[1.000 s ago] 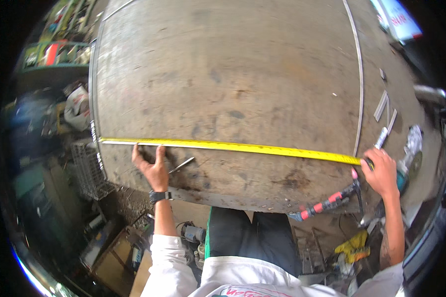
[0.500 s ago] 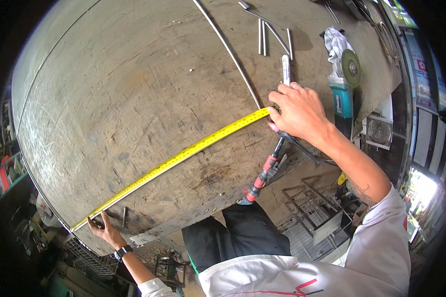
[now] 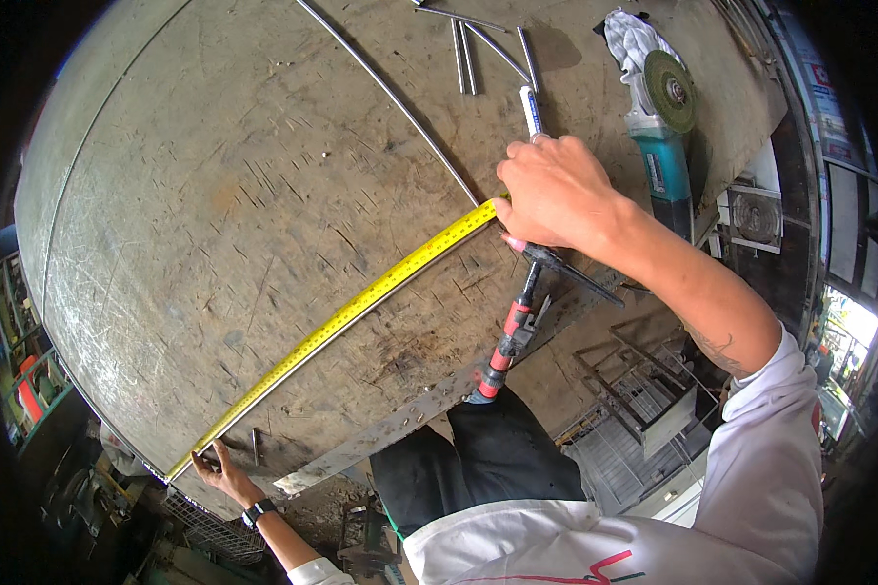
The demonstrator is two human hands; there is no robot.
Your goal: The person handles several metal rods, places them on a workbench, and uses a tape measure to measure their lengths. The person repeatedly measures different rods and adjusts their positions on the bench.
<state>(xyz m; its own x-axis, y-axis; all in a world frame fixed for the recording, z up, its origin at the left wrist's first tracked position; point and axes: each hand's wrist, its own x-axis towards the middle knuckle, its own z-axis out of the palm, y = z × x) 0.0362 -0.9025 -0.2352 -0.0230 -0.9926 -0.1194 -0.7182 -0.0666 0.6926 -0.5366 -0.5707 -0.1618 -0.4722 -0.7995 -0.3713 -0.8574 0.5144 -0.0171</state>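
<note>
Presumably for straightness, our right hand (image 3: 561, 195), mid-frame, grips the flat yellow measuring tape (image 3: 427, 253) while our left hand (image 3: 226, 480), lower left, braces the slim silver metal rod (image 3: 302, 361), fingers spread.

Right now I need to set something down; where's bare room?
Largely free: beyond the measuring tape, left of the long rod; smaller, near side, between short rod and welding torch. Crowded: around right hand, marker and angle grinder.
</note>
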